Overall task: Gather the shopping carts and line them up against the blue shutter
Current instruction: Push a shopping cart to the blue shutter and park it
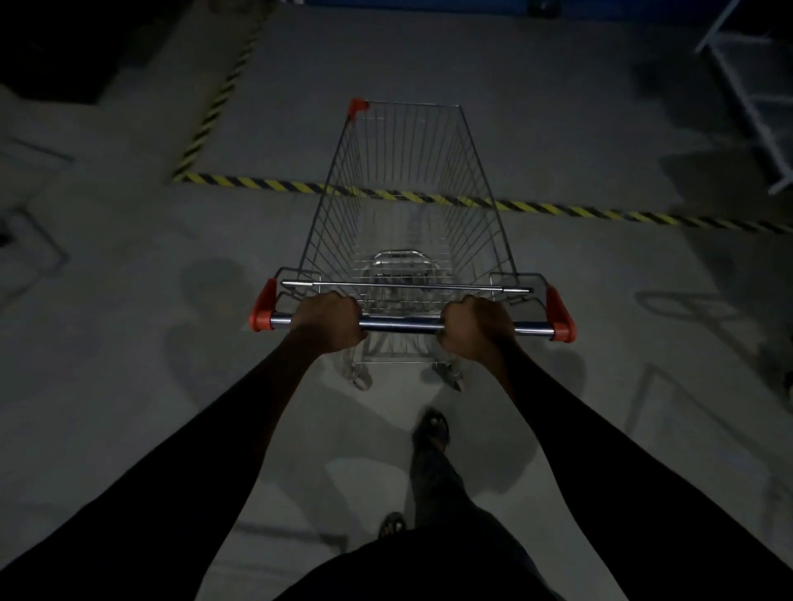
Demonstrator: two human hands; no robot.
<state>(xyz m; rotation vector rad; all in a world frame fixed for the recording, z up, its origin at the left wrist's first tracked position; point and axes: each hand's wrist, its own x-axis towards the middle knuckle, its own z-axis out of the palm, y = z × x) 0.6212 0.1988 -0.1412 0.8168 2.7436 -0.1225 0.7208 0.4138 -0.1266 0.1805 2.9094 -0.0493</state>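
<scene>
dark sleeves (193,450) fill the bottom of my view, both arms stretched out ahead over a dark torso. below them i see one foot (431,429) stepped forward on the grey floor (128,364), and the toe of the other (391,523) just showing near the body.

left hand (328,321) is wrapped tight round the handle (403,324), fingers curled over the top of the chrome bar, a little in from the left red end cap (261,309). right hand (476,328) is the same, fist closed on the bar, a little in from the right red cap (562,317). bare bar shows between the two fists.

cart (407,193) sits straight ahead of me, wire basket running away from the handle, nothing visible inside it. a red corner guard (357,106) marks its far left corner. two rear wheels (446,373) show under the handle, touching the floor.

yellow and black tape (600,212) crosses the floor from left to right, passing under the basket's middle, and another strip (223,86) runs away from its left end. a strip of blue, the shutter (407,5), lies at the very top of my view, well beyond the cart's nose. a pale metal frame (746,94) stands off to the upper right. it is dim, and the left edge is too dark to read.
</scene>
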